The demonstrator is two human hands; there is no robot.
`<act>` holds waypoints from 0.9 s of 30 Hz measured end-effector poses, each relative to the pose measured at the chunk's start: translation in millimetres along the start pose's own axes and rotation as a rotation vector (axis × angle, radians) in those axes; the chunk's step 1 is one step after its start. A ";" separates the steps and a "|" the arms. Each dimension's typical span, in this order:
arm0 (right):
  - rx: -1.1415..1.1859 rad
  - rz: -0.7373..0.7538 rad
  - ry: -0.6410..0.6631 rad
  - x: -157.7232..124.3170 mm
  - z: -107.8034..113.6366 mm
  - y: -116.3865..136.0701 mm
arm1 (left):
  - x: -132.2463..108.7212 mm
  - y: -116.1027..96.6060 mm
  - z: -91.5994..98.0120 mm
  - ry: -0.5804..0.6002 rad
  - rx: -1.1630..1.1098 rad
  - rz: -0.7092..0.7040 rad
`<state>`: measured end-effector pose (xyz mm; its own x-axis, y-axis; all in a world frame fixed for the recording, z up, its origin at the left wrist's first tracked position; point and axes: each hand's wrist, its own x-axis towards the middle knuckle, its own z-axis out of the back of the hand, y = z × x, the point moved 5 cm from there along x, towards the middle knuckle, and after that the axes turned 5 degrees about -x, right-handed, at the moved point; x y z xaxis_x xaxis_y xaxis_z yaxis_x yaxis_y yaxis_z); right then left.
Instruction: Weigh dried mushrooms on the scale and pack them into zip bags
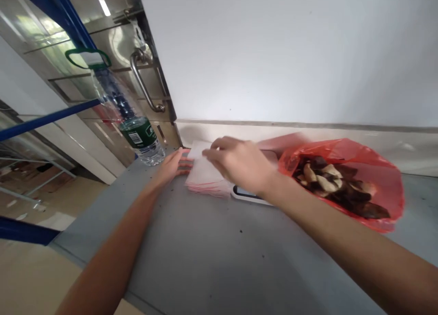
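A stack of flat, clear plastic bags (207, 175) with reddish edges lies on the grey tabletop. Along its left edge rests my left hand (173, 163), fingers stretched out and apart. Over the stack's upper right part, my right hand (239, 162) has its fingers bent and pinched together, slightly blurred; I cannot make out what is between the tips. Partly hidden under my right hand and wrist is a white-rimmed device with a small display, seemingly a scale (251, 197). To its right, an open red plastic bag (385, 180) holds brown, dried-looking mushroom pieces (333, 182).
A large clear bottle (140, 132) with a green label and green handle stands at the table's back left corner. A white wall (290, 55) runs behind the grey table (205, 251). Blue metal bars (51, 118) and a steel door handle (143, 84) are at the left.
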<state>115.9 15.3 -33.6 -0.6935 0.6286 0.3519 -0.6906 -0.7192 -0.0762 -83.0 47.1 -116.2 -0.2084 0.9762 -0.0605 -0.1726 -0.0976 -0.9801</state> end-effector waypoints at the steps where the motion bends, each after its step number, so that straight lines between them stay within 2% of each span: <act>1: -0.036 0.039 0.098 2.9 -12.1 11.9 | 0.6 1.9 1.7 0.006 -0.011 -0.009; 4: -0.055 0.107 0.307 1.1 -43.2 35.5 | 2.1 6.2 6.5 0.031 0.012 -0.035; 7: -0.005 0.080 0.375 -5.9 -62.0 41.2 | 3.9 4.8 6.8 0.047 0.098 -0.095; 9: 0.025 0.055 0.386 -10.0 -67.7 40.8 | 6.5 -3.4 1.0 0.077 0.216 -0.226; 11: 0.046 0.050 0.397 -13.2 -68.9 40.4 | 8.5 -14.4 -15.5 0.222 0.485 -0.440; 13: 0.061 0.061 0.404 -16.1 -66.6 40.4 | 9.6 -16.5 -37.1 0.464 0.838 -0.592; 15: 0.068 0.072 0.412 -19.9 -63.9 39.2 | 14.3 -12.5 -49.1 0.618 1.073 -0.582; 17: 0.086 0.086 0.407 -25.2 -62.7 36.6 | 19.4 -9.6 -53.6 0.677 1.189 -0.524; 20: 0.176 0.129 0.364 -35.8 -64.6 31.6 | 22.3 -6.0 -55.4 0.713 1.238 -0.486; 23: 0.315 0.181 0.276 -47.8 -62.1 25.7 | 22.6 -5.8 -54.7 0.690 1.164 -0.492; 27: 0.433 0.151 0.186 -63.2 -34.9 5.5 | 23.6 -21.1 -52.6 0.601 0.978 -0.546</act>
<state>148.8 -18.1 -88.9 -0.8312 0.5220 0.1915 -0.4584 -0.8382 0.2955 -33.7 82.4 -106.8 0.5372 0.8432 -0.0215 -0.7870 0.4920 -0.3723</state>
